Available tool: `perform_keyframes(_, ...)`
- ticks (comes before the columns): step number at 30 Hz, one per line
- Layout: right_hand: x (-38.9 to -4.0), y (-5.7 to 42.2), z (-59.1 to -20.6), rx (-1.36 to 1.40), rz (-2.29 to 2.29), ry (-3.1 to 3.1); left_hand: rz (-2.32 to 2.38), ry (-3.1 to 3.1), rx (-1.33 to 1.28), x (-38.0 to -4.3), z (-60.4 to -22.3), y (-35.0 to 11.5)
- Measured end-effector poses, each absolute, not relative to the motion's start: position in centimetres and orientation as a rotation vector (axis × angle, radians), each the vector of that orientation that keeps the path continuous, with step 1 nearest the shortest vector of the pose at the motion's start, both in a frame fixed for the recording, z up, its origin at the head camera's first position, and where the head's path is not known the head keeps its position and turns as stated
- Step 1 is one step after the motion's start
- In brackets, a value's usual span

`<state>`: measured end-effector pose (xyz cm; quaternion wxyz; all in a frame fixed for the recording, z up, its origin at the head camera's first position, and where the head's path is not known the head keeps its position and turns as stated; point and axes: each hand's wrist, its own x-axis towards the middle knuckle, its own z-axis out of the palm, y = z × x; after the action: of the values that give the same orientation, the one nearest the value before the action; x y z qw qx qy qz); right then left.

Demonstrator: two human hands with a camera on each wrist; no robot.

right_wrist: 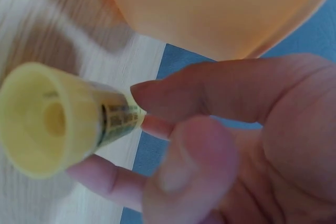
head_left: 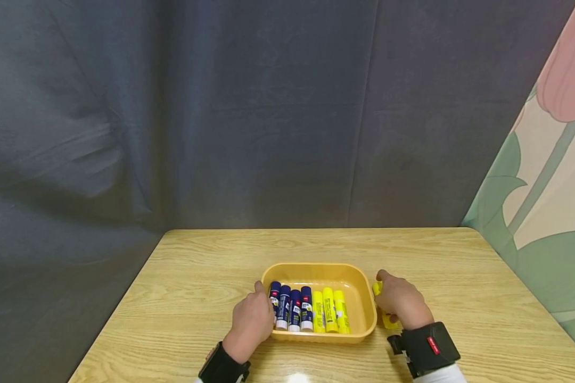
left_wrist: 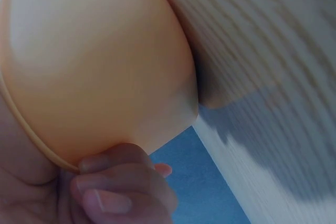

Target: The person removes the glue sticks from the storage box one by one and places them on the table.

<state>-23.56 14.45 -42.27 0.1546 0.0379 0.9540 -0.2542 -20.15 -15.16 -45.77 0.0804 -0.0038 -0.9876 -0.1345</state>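
Observation:
A yellow-orange plastic tray [head_left: 359,334] sits on the table with blue glue sticks [head_left: 295,310] in its left part and yellow glue sticks [head_left: 329,310] side by side near its middle. My left hand [head_left: 253,319] grips the tray's left end; in the left wrist view its fingers [left_wrist: 126,182] curl round the rim. Just off the tray's right end, my right hand [head_left: 403,302] holds another yellow glue stick [right_wrist: 113,111] between its fingers. That stick's hollow round end faces the right wrist camera, and my hand partly hides it in the head view.
The wood-grain table [head_left: 196,282] extends on both sides of the tray. A dark grey curtain [head_left: 278,117] hangs behind and to the left. On the right is a cloth with a flower print [head_left: 551,191].

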Motion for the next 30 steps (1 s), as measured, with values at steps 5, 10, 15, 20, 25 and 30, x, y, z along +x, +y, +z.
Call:
perform_keyframes(5, -23.6, 14.5, -42.2, 0.109, -0.721, 2.736, -0.417, -2.956, -0.022, -20.2, -45.7, -15.3)
perform_keyframes(10, -23.5, 14.4, -42.0, 0.114, -0.725, 2.737, -0.400, -2.972, -0.007, -20.2, -45.8, -15.2)
perform_keyframes(15, -23.4, 14.5, -41.9, 0.109, -0.727, 2.755, -0.411, -2.980, -0.005, -20.3, -45.8, -15.2)
perform_keyframes(20, -23.3, 14.7, -41.7, 0.105, -0.729, 2.773, -0.406, -2.968, -0.015, -20.3, -45.8, -15.2)
perform_keyframes(25, -23.4, 14.5, -41.1, 0.095, -0.695, 2.836, -0.396, -2.991, 0.005, -20.3, -45.7, -15.1)
perform_keyframes(30, -23.3, 13.8, -40.4, 0.049, -0.650, 2.935, -0.408, -2.996, 0.008, -20.2, -45.6, -15.1)
